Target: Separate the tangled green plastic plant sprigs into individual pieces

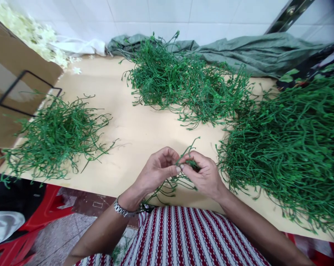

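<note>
My left hand (pixel 157 170) and my right hand (pixel 203 173) meet over the near edge of a pale wooden table (pixel 133 125). Both pinch the same small bunch of green plastic stems (pixel 180 173), fingertips touching at its middle; thin stems trail down toward my lap and one curls up above my fingers. A metal watch (pixel 122 210) is on my left wrist. A big heap of the same stems (pixel 291 147) lies just right of my right hand.
A smaller stem pile (pixel 56 136) lies at the left, another pile (pixel 183 85) at the back centre. A cardboard box (pixel 12 81), white flowers (pixel 31 33), green cloth (pixel 252 51) and a tiled wall border the table. Red plastic stool (pixel 39 218) below left.
</note>
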Demonstrator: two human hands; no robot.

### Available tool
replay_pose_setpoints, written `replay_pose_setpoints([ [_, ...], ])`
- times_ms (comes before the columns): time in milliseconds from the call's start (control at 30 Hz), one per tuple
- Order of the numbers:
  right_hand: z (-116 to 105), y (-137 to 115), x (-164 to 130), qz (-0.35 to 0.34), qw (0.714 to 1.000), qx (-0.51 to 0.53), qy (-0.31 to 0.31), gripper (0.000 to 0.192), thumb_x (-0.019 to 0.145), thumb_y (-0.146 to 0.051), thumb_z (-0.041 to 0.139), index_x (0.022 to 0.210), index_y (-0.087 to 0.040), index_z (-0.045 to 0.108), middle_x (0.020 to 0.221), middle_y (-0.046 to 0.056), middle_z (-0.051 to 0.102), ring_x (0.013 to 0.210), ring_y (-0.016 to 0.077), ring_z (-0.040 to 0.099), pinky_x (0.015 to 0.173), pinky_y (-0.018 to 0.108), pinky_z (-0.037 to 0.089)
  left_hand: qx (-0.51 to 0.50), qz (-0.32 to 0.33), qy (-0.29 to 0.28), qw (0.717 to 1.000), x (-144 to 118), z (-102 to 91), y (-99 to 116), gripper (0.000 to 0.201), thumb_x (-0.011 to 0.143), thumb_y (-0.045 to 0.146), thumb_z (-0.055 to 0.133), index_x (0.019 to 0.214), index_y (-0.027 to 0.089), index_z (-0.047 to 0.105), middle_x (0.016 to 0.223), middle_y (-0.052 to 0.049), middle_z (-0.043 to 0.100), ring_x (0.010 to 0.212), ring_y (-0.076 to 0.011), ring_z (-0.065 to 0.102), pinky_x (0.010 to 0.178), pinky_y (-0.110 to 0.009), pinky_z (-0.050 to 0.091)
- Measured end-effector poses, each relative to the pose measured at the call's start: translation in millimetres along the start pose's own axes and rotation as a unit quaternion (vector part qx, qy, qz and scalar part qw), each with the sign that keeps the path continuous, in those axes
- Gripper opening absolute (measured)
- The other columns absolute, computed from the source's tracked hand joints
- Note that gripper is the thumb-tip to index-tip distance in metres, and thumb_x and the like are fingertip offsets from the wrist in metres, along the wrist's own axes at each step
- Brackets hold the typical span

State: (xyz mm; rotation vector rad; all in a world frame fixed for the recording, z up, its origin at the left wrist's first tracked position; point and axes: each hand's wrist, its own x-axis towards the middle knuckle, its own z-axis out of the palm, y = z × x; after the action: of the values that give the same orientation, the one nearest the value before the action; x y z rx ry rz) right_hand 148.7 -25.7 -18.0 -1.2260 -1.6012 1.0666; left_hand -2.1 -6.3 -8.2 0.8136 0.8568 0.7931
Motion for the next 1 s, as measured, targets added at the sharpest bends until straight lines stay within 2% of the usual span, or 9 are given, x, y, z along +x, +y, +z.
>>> replay_pose_setpoints([
  [100, -4.0, -2.1, 0.4, -0.041, 0.996, -0.078, 0.010, 0.009, 0.078, -0.015, 0.051, 0.085, -0.017, 0.057, 0.076, 0.001, 0.061, 0.062, 0.0091, 0.054, 0.057, 0.020, 0.043, 0.024, -0.019, 0.031, 0.999, -0.1, -3.4, -1.7, 0.014, 0.060, 0.016, 0.071, 0.063, 0.011, 0.058, 0.055, 0.002, 0.053, 0.050, -0.0054, 0.046, 0.050, -0.019, 0.037],
  [233, -7.9, 1.3, 2.8, -0.024, 0.997, -0.060, -0.042, 0.022, 0.080, -0.019, 0.053, 0.101, -0.016, 0.056, 0.085, 0.003, 0.061, 0.060, 0.0081, 0.052, 0.053, 0.019, 0.043, -0.013, 0.025, 0.087, 0.996, -0.5, -2.6, -4.1, 0.011, 0.060, 0.017, 0.071, 0.064, 0.013, 0.062, 0.054, 0.004, 0.053, 0.047, -0.0043, 0.045, 0.046, -0.017, 0.036],
  [433, -5.7, 6.2, 6.0, -0.071, 0.994, -0.067, -0.049, 0.008, 0.081, -0.019, 0.054, 0.088, -0.017, 0.059, 0.074, 0.001, 0.056, 0.062, 0.0094, 0.050, 0.055, 0.020, 0.040, 0.004, 0.041, 0.071, 0.997, -1.7, -0.1, -7.4, 0.008, 0.062, 0.016, 0.069, 0.068, 0.013, 0.064, 0.060, 0.002, 0.058, 0.050, -0.0043, 0.044, 0.046, -0.017, 0.034],
  [533, -10.8, 4.9, 5.7, -0.098, 0.989, -0.102, -0.052, 0.006, 0.082, -0.017, 0.052, 0.079, -0.016, 0.057, 0.068, 0.000, 0.053, 0.062, 0.0103, 0.049, 0.056, 0.021, 0.038, 0.090, 0.038, 0.042, 0.994, -3.5, -1.0, -3.6, 0.004, 0.068, 0.016, 0.064, 0.069, 0.013, 0.062, 0.057, 0.003, 0.053, 0.051, -0.0053, 0.043, 0.049, -0.018, 0.033],
  [633, -22.2, 0.5, 5.3, -0.124, 0.976, -0.137, -0.119, 0.012, 0.078, -0.011, 0.049, 0.067, -0.016, 0.051, 0.063, 0.000, 0.048, 0.059, 0.0103, 0.044, 0.054, 0.023, 0.033, 0.217, 0.035, -0.026, 0.975, -7.3, -2.1, 5.7, 0.007, 0.073, 0.013, 0.055, 0.070, 0.011, 0.061, 0.054, 0.003, 0.048, 0.051, -0.0059, 0.039, 0.048, -0.019, 0.030],
  [700, -30.2, -4.3, 4.7, -0.147, 0.956, -0.136, -0.217, 0.015, 0.071, -0.006, 0.045, 0.061, -0.017, 0.045, 0.059, -0.002, 0.042, 0.055, 0.0096, 0.039, 0.052, 0.023, 0.029, 0.286, 0.032, -0.114, 0.951, -10.4, -1.7, 12.8, 0.013, 0.075, 0.009, 0.049, 0.068, 0.011, 0.060, 0.054, 0.003, 0.047, 0.051, -0.0061, 0.038, 0.048, -0.019, 0.030],
  [833, -38.5, -16.5, 0.3, -0.184, 0.894, -0.123, -0.390, 0.015, 0.057, -0.005, 0.040, 0.054, -0.018, 0.033, 0.055, -0.003, 0.035, 0.053, 0.0094, 0.033, 0.051, 0.025, 0.026, 0.409, 0.051, -0.315, 0.855, -16.8, 3.9, 25.5, 0.023, 0.071, -0.001, 0.040, 0.061, 0.013, 0.056, 0.056, 0.002, 0.049, 0.052, -0.0071, 0.041, 0.052, -0.020, 0.032],
  [933, -42.5, -24.5, -4.5, -0.186, 0.860, -0.162, -0.446, 0.017, 0.051, -0.004, 0.040, 0.052, -0.018, 0.029, 0.053, -0.004, 0.034, 0.052, 0.0099, 0.032, 0.049, 0.026, 0.024, 0.477, 0.098, -0.382, 0.786, -21.3, 7.3, 35.8, 0.025, 0.061, -0.006, 0.040, 0.053, 0.015, 0.051, 0.052, 0.002, 0.049, 0.052, -0.0091, 0.043, 0.053, -0.023, 0.032],
  [1000, -48.4, -27.6, -5.5, -0.175, 0.844, -0.181, -0.474, 0.018, 0.052, -0.004, 0.041, 0.051, -0.018, 0.030, 0.052, -0.004, 0.034, 0.051, 0.0099, 0.032, 0.048, 0.025, 0.024, 0.470, 0.099, -0.399, 0.781, -22.5, 5.8, 43.2, 0.026, 0.058, -0.006, 0.040, 0.051, 0.016, 0.050, 0.052, 0.001, 0.051, 0.052, -0.0100, 0.045, 0.053, -0.024, 0.032],
])
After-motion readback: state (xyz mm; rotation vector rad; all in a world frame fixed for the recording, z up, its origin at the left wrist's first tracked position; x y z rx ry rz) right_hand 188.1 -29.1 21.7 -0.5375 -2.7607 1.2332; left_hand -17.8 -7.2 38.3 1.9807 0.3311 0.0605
